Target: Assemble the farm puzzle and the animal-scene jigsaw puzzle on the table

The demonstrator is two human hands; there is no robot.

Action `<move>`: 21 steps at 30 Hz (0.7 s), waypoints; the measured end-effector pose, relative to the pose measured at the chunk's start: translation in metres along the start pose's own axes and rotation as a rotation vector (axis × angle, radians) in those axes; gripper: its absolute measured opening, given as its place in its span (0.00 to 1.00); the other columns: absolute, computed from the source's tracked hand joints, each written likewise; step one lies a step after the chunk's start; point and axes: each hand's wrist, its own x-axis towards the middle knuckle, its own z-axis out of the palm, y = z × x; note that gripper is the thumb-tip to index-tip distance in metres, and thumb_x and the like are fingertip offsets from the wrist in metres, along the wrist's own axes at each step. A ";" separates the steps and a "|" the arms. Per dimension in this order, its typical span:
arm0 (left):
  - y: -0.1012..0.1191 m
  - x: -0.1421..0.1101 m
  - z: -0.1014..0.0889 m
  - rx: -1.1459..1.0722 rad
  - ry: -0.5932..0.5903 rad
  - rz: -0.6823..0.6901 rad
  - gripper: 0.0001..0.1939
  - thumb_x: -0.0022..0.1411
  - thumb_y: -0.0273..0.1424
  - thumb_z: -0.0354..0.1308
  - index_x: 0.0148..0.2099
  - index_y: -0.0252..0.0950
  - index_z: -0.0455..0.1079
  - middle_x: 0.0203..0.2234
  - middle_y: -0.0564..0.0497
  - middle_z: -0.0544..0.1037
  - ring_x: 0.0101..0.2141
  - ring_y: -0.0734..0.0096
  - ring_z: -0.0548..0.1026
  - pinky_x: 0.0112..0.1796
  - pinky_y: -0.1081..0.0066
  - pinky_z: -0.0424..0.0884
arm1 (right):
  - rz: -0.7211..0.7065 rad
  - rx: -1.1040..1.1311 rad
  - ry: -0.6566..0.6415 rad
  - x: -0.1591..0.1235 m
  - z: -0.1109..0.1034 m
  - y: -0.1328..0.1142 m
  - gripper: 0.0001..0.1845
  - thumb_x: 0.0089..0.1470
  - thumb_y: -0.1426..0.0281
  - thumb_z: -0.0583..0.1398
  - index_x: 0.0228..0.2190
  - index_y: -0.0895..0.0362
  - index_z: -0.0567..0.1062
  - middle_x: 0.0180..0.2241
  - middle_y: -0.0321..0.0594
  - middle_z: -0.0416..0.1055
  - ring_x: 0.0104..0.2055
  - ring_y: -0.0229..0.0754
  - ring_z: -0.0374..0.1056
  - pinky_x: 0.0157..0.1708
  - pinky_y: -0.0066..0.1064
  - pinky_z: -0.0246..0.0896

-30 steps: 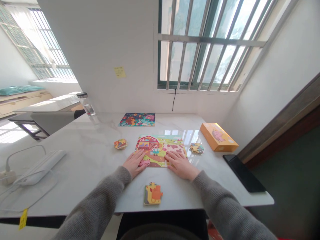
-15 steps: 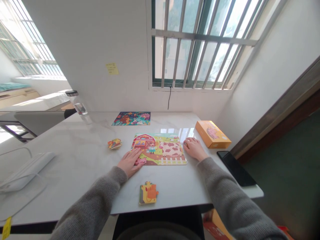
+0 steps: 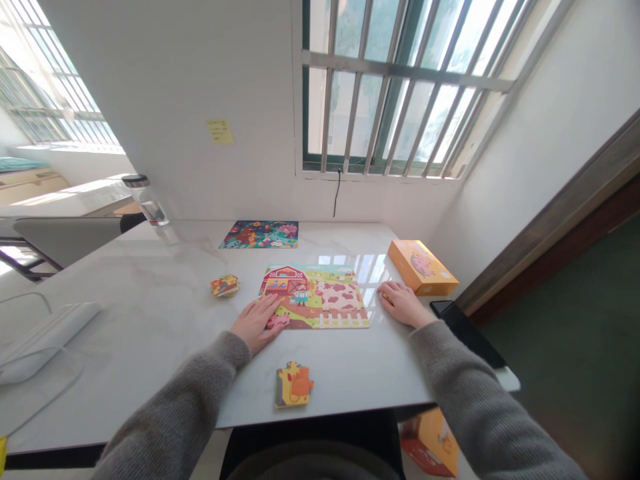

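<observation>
A farm picture puzzle (image 3: 330, 320) with a red barn and a spotted cow lies flat on the white table. My left hand (image 3: 257, 322) rests spread on its lower left part, fingers stretched out over the board, beside a printed pink pig. To the right of the board, my right hand (image 3: 400, 303) is on the tabletop with its fingers curled down. A small yellowish-brown bit shows at those fingertips, too hidden to name. Nearest me is a stack of puzzle pieces (image 3: 293, 387) with an orange animal part on top. Another small pile of pieces (image 3: 225, 286) lies left of the board.
A dark flowery picture sheet (image 3: 260, 235) lies at the back near the wall. On the right are an orange box (image 3: 423, 268) and a black phone (image 3: 467, 333) by the edge. A bottle (image 3: 151, 203) stands back left, and a white device with a cable (image 3: 53, 340) lies left.
My right hand has slid right, away from the puzzle's edge toward the orange box. My left hand stays on the board. The view has shifted slightly.
</observation>
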 end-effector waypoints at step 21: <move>0.013 0.025 0.005 -0.020 -0.002 0.040 0.31 0.68 0.44 0.51 0.69 0.37 0.58 0.67 0.44 0.60 0.66 0.56 0.59 0.64 0.55 0.55 | -0.446 0.278 0.025 0.003 0.002 -0.104 0.16 0.64 0.64 0.59 0.52 0.51 0.74 0.53 0.45 0.72 0.57 0.49 0.64 0.63 0.49 0.52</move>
